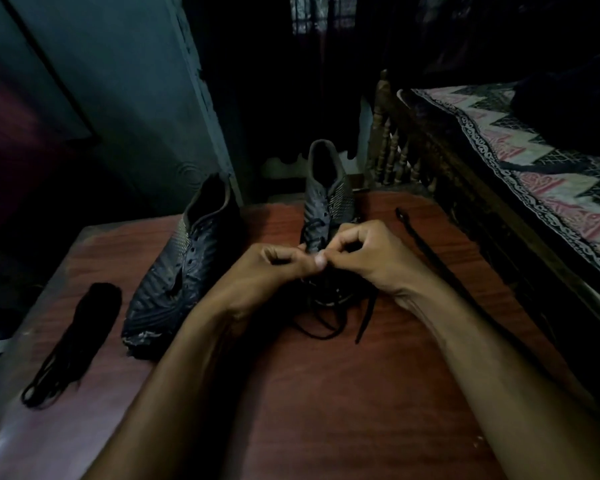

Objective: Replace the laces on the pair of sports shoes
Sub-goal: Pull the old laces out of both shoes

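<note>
My bare forearms reach over the reddish-brown wooden desk [326, 393]. My left hand [274, 271] and right hand [368, 254] meet at the dark sports shoe [326, 202] in the middle, each grip pinching its thin black lace [329, 327] (loose ends trail nearer me). The second dark shoe [184, 268] lies left, unlaced; a black lace bundle [80, 337] further left, another lace [426, 251] right.

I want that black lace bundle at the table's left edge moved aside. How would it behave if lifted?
The lace bundle would likely go limp and sag: its strands lie slack, loops splayed at the near end. Nothing visibly ties it, so it may unravel. Probably very light.
</note>
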The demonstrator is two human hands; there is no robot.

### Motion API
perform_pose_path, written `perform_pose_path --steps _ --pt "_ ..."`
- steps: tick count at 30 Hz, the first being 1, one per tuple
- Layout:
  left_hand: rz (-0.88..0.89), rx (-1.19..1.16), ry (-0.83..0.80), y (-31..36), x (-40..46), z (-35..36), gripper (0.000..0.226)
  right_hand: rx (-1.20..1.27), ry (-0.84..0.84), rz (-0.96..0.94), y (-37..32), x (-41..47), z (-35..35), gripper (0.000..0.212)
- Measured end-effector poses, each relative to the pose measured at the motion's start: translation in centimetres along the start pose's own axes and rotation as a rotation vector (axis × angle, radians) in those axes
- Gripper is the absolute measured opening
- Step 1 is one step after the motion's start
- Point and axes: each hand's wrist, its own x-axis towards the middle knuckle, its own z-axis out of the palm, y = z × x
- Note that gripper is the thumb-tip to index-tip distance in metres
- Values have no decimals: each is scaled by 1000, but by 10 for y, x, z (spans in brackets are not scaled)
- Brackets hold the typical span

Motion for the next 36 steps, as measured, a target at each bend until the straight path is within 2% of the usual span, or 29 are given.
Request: perform_pose_path --steps 3,6,9,12,14,18,21,23,26,29,32,36 --pt "-39 -11 130 0 1 8 38 48 -188 -87 0 -3 -10 14" --pt "-39 62 178 -11 4 18 29 45 -260 -142 3 -3 -14 16" --pt "-10 46 210 -15 9 19 18 29 -223 -129 4 -2 -12 19" --pt "-25 -18 114 -10 9 10 12 48 -75 -16 6 0 -6 35" --pt "-17 -35 51 -6 7 5 8 -30 -5 6 5 1 -1 44" --pt "29 30 -36 -3 3 -3 3 -142 65 -23 6 2 7 41" --pt "15 -34 -45 0 1 -1 18 -82 42 -27 6 2 5 31" --pt "-25 -68 37 1 0 4 36 -2 -36 -30 4 0 0 29" --pt "-9 124 176 -6 5 10 46 58 -193 -88 0 -2 -9 28" --pt "-13 166 183 -13 7 17 42 75 -275 -140 -1 -3 -15 27" --pt "15 69 178 -13 8 21 25 32 -276 -165 1 -3 -14 27" --pt "-5 -3 82 -8 8 12 11 3 -103 -37 6 0 -6 50"
